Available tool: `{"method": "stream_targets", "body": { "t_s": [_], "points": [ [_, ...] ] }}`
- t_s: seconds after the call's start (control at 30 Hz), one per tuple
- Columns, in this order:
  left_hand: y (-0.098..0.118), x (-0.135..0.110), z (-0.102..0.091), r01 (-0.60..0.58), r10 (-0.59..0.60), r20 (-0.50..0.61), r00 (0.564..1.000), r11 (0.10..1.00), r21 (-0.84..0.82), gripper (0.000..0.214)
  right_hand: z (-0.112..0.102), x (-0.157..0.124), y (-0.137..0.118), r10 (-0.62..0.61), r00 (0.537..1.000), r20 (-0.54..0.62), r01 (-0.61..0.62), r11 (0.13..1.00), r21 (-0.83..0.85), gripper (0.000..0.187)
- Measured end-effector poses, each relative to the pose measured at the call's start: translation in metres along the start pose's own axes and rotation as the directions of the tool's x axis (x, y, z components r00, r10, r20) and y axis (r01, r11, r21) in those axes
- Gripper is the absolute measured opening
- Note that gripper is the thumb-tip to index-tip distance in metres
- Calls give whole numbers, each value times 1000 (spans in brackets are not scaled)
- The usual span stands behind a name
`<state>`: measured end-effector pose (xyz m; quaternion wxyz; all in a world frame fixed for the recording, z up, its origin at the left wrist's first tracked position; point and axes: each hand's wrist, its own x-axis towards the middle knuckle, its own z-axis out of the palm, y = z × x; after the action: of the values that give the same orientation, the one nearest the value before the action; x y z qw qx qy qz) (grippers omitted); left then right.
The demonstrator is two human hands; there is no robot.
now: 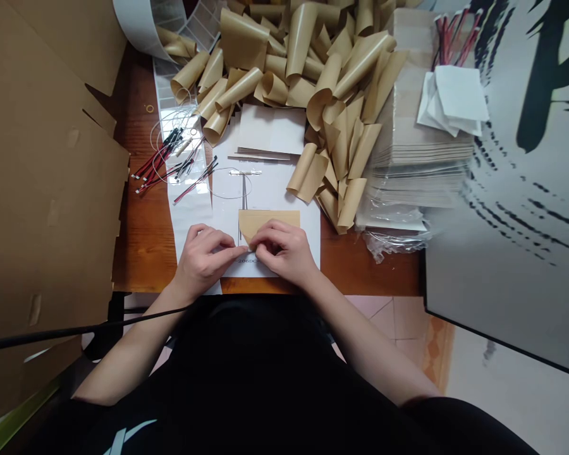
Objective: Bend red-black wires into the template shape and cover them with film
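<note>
Brown sheet pinched in the right hand; left hand beside it, grip unclear. Curled papers, wires and plastic-wrapped stack crowd the counter.

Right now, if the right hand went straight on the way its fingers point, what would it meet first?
Most likely the left hand, whose thumb reaches almost to the right hand. Depth is unclear here, so they may already touch.

Muted light, edges apparently stretched.
</note>
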<state>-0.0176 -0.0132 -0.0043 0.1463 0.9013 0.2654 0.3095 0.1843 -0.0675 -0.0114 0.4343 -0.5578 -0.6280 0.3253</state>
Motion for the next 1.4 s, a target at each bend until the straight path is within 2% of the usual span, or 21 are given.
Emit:
{"method": "stream_targets", "body": {
  "t_s": [0.17, 0.33, 0.47, 0.57, 0.83, 1.03, 1.13, 1.23, 1.4],
  "points": [
    [0, -2, -1, -1, 0, 10, 1000, 1000, 16, 14, -1, 0, 0, -15, 1000, 7, 15, 1000, 6, 20],
    [1, -1, -4, -13, 7, 77, 997, 997, 72, 9, 0, 0, -1, -8, 1000, 23, 8, 1000, 17, 18],
    [1, -1, -8, 10, -23, 147, 989, 996, 84, 11, 3, 0, 0, 0, 999, 51, 0, 1000, 0, 8],
    [1, -3, -12, 2, -16, 184, 983, 997, 78, 13, 3, 0, 0, -20, 996, 81, 22, 1000, -19, 10],
    [-1, -9, -15, -2, -18, 181, 983, 994, 108, 15, 5, 0, -3, -34, 988, 149, 54, 990, -131, 8],
    [-3, -10, -15, -34, 12, 193, 981, 993, 110, 23, 7, 3, -5, -9, 991, 130, 23, 994, -107, 11],
    [-3, -12, -14, 0, -19, 196, 980, 995, 96, 26, 8, 3, -8, 46, 996, 74, -34, 986, -161, 15],
    [-3, -13, -14, 19, -36, 190, 981, 996, 89, 27, 5, 2, -10, 79, 996, -44, -88, 962, -257, 19],
    [-3, -13, -15, 17, -36, 203, 979, 995, 96, 27, -8, -4, -8, 109, 960, -256, -202, 906, -371, 22]
  ]
}}
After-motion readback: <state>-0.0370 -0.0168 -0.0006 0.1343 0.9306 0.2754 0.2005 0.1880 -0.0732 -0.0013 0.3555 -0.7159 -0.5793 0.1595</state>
